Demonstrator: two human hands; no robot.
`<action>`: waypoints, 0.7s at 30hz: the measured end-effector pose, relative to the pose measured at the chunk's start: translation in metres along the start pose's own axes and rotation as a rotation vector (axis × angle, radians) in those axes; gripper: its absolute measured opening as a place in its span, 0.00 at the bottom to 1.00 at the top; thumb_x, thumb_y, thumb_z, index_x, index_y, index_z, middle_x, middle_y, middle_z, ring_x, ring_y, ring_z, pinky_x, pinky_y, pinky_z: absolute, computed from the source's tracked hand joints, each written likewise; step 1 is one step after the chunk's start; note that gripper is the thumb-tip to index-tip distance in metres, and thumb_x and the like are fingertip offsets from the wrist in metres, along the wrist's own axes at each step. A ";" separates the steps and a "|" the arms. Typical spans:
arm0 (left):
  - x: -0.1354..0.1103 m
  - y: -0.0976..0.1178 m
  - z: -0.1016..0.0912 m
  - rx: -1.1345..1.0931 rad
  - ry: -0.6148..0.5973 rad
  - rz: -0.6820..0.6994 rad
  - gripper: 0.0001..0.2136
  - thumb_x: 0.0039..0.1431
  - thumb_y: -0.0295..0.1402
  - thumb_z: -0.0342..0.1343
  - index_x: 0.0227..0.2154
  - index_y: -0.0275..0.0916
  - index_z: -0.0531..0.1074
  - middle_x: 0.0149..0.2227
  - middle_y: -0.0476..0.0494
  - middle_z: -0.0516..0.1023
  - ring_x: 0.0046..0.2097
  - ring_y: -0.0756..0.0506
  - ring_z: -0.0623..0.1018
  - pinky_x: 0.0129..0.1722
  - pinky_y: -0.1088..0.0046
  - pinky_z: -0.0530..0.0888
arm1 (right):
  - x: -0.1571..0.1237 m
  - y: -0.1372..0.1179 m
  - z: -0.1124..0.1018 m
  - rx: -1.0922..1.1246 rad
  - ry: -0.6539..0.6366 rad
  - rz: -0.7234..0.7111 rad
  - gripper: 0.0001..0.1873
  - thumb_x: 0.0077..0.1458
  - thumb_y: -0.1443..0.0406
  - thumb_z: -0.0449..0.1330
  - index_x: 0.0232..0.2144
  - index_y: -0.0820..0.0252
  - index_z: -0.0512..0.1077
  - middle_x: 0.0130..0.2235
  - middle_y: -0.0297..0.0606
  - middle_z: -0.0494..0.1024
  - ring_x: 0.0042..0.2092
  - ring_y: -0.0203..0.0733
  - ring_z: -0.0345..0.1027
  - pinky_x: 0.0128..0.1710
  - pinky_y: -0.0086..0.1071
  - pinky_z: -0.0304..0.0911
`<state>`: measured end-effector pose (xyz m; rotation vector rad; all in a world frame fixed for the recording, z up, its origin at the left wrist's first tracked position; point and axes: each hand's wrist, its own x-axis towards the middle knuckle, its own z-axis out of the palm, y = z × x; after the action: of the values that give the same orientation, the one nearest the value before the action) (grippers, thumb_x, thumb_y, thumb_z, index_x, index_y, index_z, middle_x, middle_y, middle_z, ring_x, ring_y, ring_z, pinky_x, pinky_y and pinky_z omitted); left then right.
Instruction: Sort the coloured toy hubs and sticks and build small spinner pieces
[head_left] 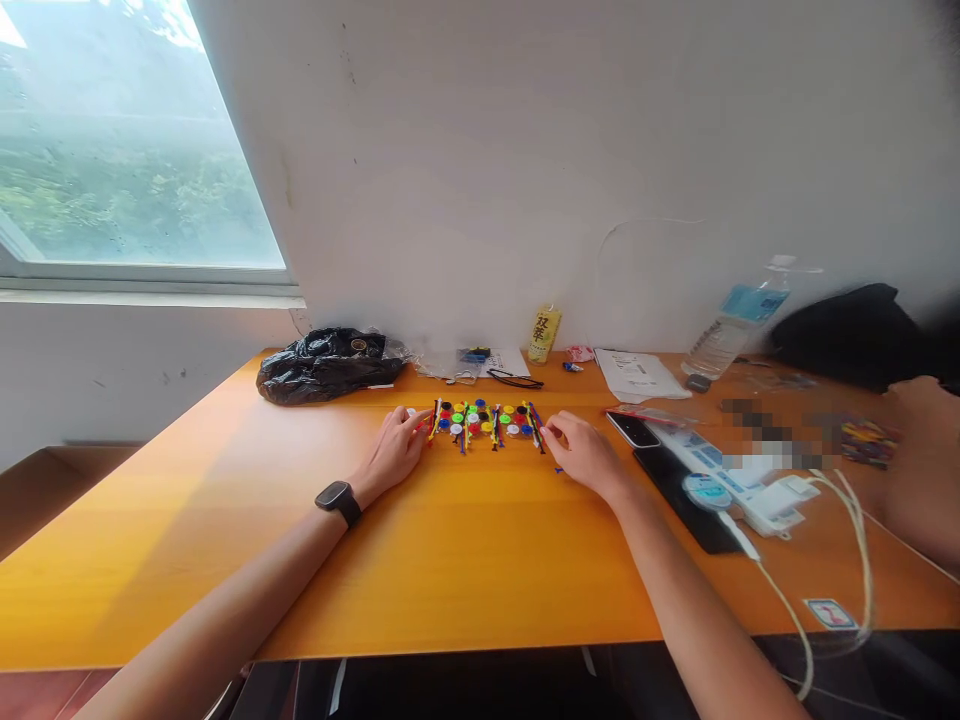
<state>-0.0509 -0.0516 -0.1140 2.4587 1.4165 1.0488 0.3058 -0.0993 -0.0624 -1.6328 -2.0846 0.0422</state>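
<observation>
A row of small colourful plastic pieces point(480, 422) lies on the table between my hands. Round discs in white, red, green, yellow, blue and black sit among thin sticks that stand out toward me. My left hand point(394, 452), with a black watch point(339, 502) on its wrist, reaches the row's left end. Its fingers are drawn together at the outermost sticks; what lies between them is too small to make out. At the right end, my right hand point(585, 455) has its thumb and index finger pinched close to the last stick. A small blue piece shows under that hand.
On the wooden table point(420, 570) a black plastic bag point(330, 365), a yellow drink carton point(544, 333) and papers point(641, 374) stand along the wall. To the right are a phone point(634, 430), a power strip point(720, 475) with cables, a tilted water bottle point(739, 320) and another person's arm point(926, 470).
</observation>
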 end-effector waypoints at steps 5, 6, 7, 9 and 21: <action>0.008 0.000 -0.004 0.032 0.014 -0.034 0.18 0.74 0.37 0.49 0.58 0.41 0.77 0.40 0.39 0.72 0.44 0.39 0.74 0.48 0.61 0.72 | 0.000 -0.002 0.003 0.032 0.008 -0.031 0.16 0.70 0.61 0.52 0.28 0.56 0.66 0.32 0.35 0.71 0.32 0.39 0.64 0.32 0.33 0.52; 0.013 -0.001 -0.005 0.036 -0.004 -0.044 0.16 0.73 0.37 0.50 0.55 0.41 0.79 0.40 0.39 0.72 0.44 0.39 0.74 0.47 0.62 0.72 | 0.000 -0.002 0.003 0.039 0.005 -0.035 0.16 0.70 0.61 0.52 0.28 0.56 0.66 0.32 0.35 0.71 0.32 0.39 0.64 0.33 0.33 0.52; 0.020 -0.001 -0.007 0.044 -0.033 -0.051 0.15 0.72 0.36 0.52 0.52 0.42 0.80 0.39 0.40 0.72 0.44 0.39 0.74 0.46 0.64 0.72 | 0.000 -0.003 0.004 0.045 0.001 -0.037 0.16 0.70 0.60 0.52 0.28 0.57 0.66 0.32 0.35 0.71 0.32 0.39 0.64 0.33 0.33 0.52; 0.035 -0.001 -0.011 0.082 -0.106 -0.069 0.11 0.69 0.35 0.55 0.46 0.42 0.82 0.40 0.41 0.73 0.44 0.40 0.75 0.44 0.67 0.72 | 0.001 -0.003 0.004 0.052 -0.004 -0.035 0.16 0.70 0.60 0.52 0.29 0.57 0.65 0.32 0.35 0.71 0.33 0.40 0.64 0.32 0.33 0.52; 0.077 -0.001 -0.004 0.234 -0.255 -0.156 0.04 0.59 0.29 0.63 0.31 0.39 0.84 0.37 0.38 0.79 0.40 0.40 0.78 0.39 0.68 0.71 | 0.001 0.002 0.009 0.115 -0.026 -0.037 0.16 0.70 0.60 0.53 0.29 0.56 0.68 0.33 0.36 0.72 0.32 0.40 0.64 0.32 0.34 0.53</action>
<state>-0.0290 0.0091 -0.0727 2.4718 1.6905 0.5429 0.3035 -0.0952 -0.0704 -1.5337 -2.0907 0.1691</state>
